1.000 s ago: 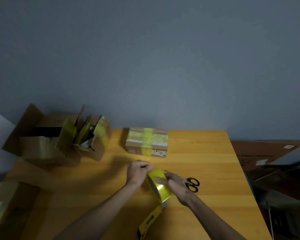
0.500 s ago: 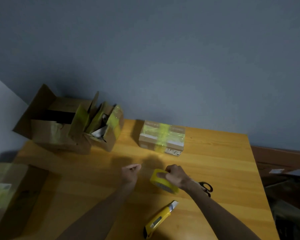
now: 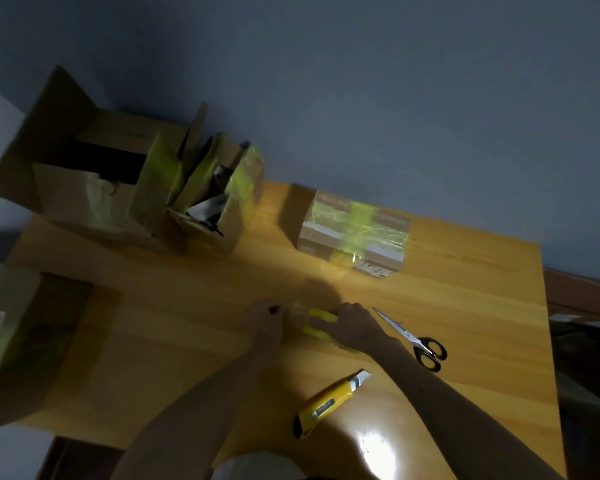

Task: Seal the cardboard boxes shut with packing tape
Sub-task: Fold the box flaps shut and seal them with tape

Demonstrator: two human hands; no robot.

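My right hand (image 3: 352, 329) grips a yellow tape roll (image 3: 321, 323) lying low on the wooden table (image 3: 174, 306). Just left of it my left hand (image 3: 265, 318) pinches the loose tape end, a short clear strip stretching between the two hands. A small cardboard box (image 3: 354, 237) wrapped in yellow-green tape sits behind them near the wall. Two open cardboard boxes (image 3: 94, 188) with taped flaps stand at the back left. Another box (image 3: 18, 341) is at the left edge, partly out of view.
Black-handled scissors (image 3: 413, 341) lie right of my right hand. A yellow utility knife (image 3: 329, 401) lies near the front edge, blade end pointing up-right. A grey wall runs behind the table. Cardboard leans at the far right below table level.
The roll went from upright between both hands to lying low on the table. My left hand pulled away leftward, drawing out tape. The camera swung left and tilted.
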